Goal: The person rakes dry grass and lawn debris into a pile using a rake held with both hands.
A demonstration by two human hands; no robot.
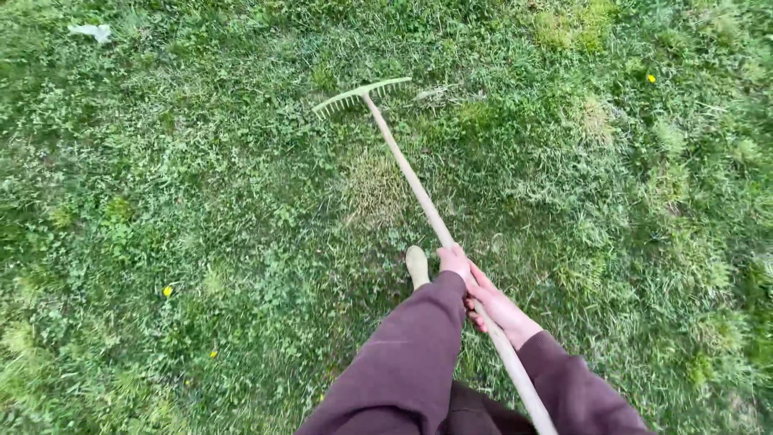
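Left hand (pixel 453 259) wrapped around the wooden rake handle (pixel 419 189), fist closed on the shaft, mostly hidden past the dark maroon sleeve (pixel 411 354) so only the knuckles show. Right hand (pixel 495 306) just behind it on the same shaft, fingers curled over the wood from the right side, wrist emerging from the other maroon cuff (pixel 568 387). Both hands close together, nearly touching, low in the view and a little right of centre.

Rake stretched out ahead, handle running diagonally from the bottom edge up and to the left. Rake head (pixel 360 93) at the far end, pale wood, a row of short teeth pointing down into the lawn (pixel 201 201), set crosswise to the shaft and tilted slightly. Head resting on or just over the grass; cannot tell which.

Light-coloured shoe tip (pixel 417 264) planted on the turf just left of the forward fist. Patch of dry, yellowish grass (pixel 377 189) beside the middle of the shaft, on its left. Small yellow flowers dotted about: one (pixel 167 291) at lower left, one (pixel 651 78) at upper right, both well apart from the rake. Pale scrap (pixel 93 31) lying in the far top left corner, too small to identify.
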